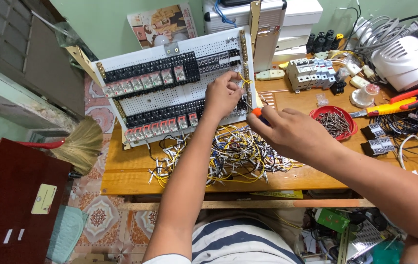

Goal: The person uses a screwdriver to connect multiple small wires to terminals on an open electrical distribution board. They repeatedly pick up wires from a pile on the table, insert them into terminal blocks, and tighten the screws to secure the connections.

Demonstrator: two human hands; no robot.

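Yellow wire (pixel 244 80) is pinched by the left hand (pixel 222 95) at the panel (pixel 170 95) edge; it is best held steady against the terminal. An orange-handled screwdriver (pixel 258 113) is gripped in the closed fingers of the right hand (pixel 289 133), angled toward the panel above the surface (pixel 126 171).

board (pixel 170 95): white, dotted with holes, rows of black blocks
wires (pixel 228 156): yellow and white tangle
screwdriver (pixel 259 114): orange handle
bowl (pixel 335 117): red
table (pixel 126 171): orange-brown wood
shirt (pixel 240 242): navy and white stripes
floor tiles (pixel 96 210): pink floral pattern
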